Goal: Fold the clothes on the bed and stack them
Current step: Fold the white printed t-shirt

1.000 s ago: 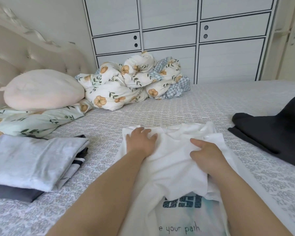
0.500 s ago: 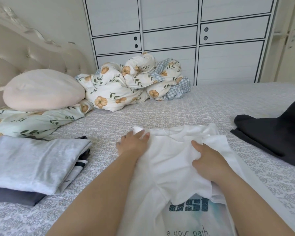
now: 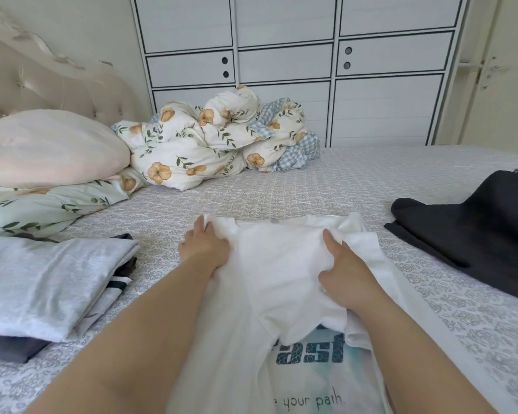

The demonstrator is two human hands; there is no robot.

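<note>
Presently shown: white T-shirt point(image 3: 269, 264) spread on the bed point(image 3: 356, 186), long axis running from the viewer toward the collar.
Left hand point(image 3: 204, 249): at the shirt's left shoulder; whether its fingers grip cloth cannot be told.
Right hand point(image 3: 344, 279): fingers curled, bunching a fold right of the collar.
Finished stack point(image 3: 51, 282): left of the shirt, nearer the left hand.
Hidden: shirt hem, cut off below.

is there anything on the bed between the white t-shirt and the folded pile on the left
Nothing visible. Only bare patterned bedsheet lies between the white t-shirt, held by the left hand and right hand, and the folded pile.
</note>
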